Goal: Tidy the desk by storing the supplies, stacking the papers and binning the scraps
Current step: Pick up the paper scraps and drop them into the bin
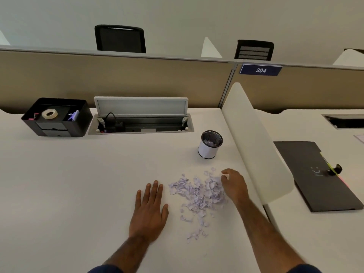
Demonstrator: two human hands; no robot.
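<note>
Pinching scraps [199, 194] at the pile's far edge, the right hand [233, 184] lies nearest the bin [210, 144]; the left hand [150, 209] rests flat, released.

Beige partition [137, 79], blk chairs [120, 39] behind

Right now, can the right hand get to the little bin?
Probably yes: the right hand sits at the far edge of the scraps, and only bare desk lies between it and the bin.
</note>
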